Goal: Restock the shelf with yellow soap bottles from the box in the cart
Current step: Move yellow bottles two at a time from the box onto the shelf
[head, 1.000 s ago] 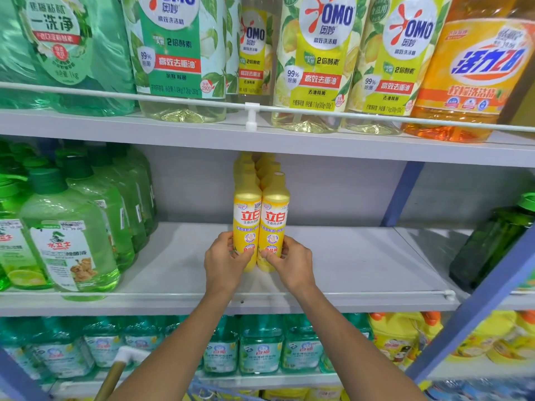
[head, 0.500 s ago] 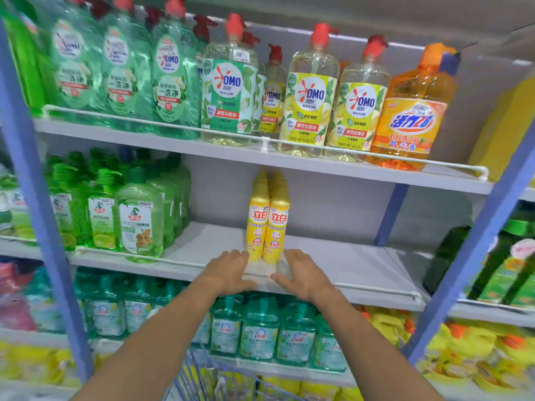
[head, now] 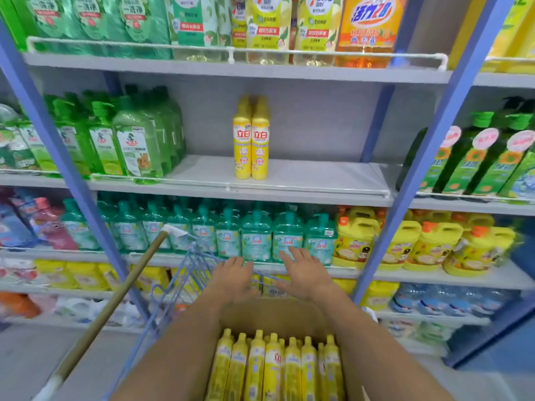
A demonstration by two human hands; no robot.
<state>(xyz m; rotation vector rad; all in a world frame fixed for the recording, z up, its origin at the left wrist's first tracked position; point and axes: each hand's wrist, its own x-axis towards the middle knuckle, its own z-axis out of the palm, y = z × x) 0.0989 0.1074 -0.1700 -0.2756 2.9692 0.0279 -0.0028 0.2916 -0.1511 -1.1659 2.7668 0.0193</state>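
Note:
Two rows of yellow soap bottles stand upright side by side on the middle grey shelf, with more behind them. Below, a brown cardboard box in the blue wire cart holds several yellow soap bottles lying tightly packed. My left hand and my right hand hover over the far edge of the box, palms down, fingers spread, holding nothing. Both are well below the shelf with the yellow bottles.
Green pump bottles fill the left of the middle shelf; dark green bottles stand in the right bay. Teal pump bottles line the shelf below. A wooden broom handle leans at the cart's left. Blue uprights frame the bay.
Both hands let go of the two front yellow bottles on the shelf and dropped down toward the box in the cart. The view pulled back and tilted down.

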